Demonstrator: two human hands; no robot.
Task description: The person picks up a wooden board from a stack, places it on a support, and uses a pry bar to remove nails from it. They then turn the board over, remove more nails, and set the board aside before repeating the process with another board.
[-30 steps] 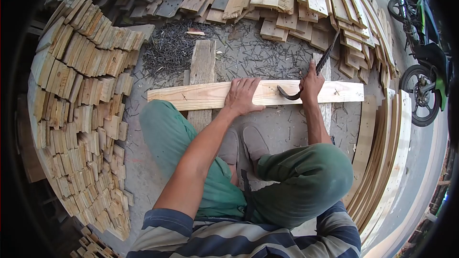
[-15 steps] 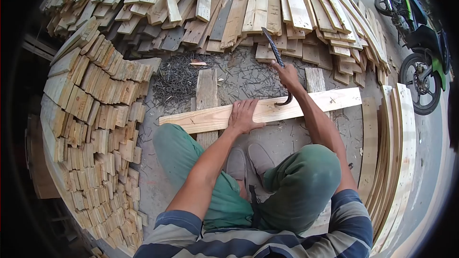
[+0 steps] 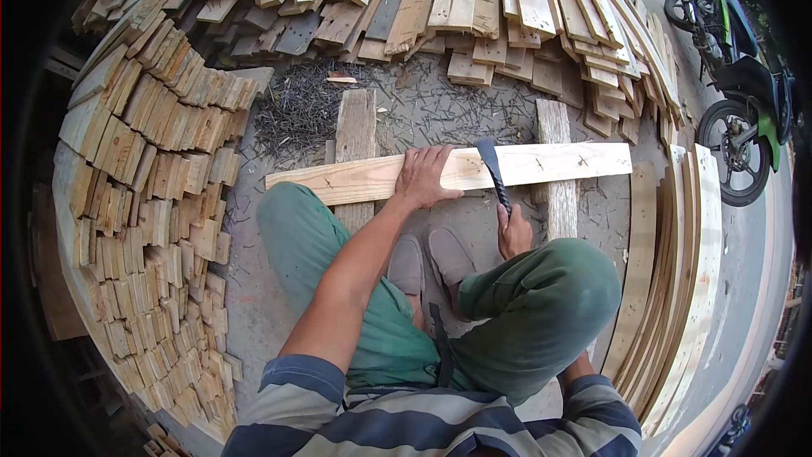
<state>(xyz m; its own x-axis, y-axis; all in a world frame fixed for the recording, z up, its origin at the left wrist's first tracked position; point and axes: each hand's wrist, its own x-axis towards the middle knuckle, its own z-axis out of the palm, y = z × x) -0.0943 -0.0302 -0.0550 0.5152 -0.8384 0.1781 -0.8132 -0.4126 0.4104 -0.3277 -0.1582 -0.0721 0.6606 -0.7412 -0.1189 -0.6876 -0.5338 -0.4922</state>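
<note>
A pale wooden plank lies crosswise over two weathered wood blocks, the left block and the right block. My left hand holds the plank down left of its middle, fingers over the top and thumb near the close edge. In my right hand, closed around its ribbed shaft, is a dark crowbar. Its flat, wide end overlaps the plank just right of my left hand; the other end is hidden. Small nails show on the plank's face.
A heap of loose nails lies beyond the left block. Stacked boards rise at the left, the back and the right. A motorcycle stands at the far right. My knees are close to the plank.
My right hand has come down toward my right knee, and the crowbar has turned: its hooked end was at the plank, now its flat end is. My left hand stays on the plank.
</note>
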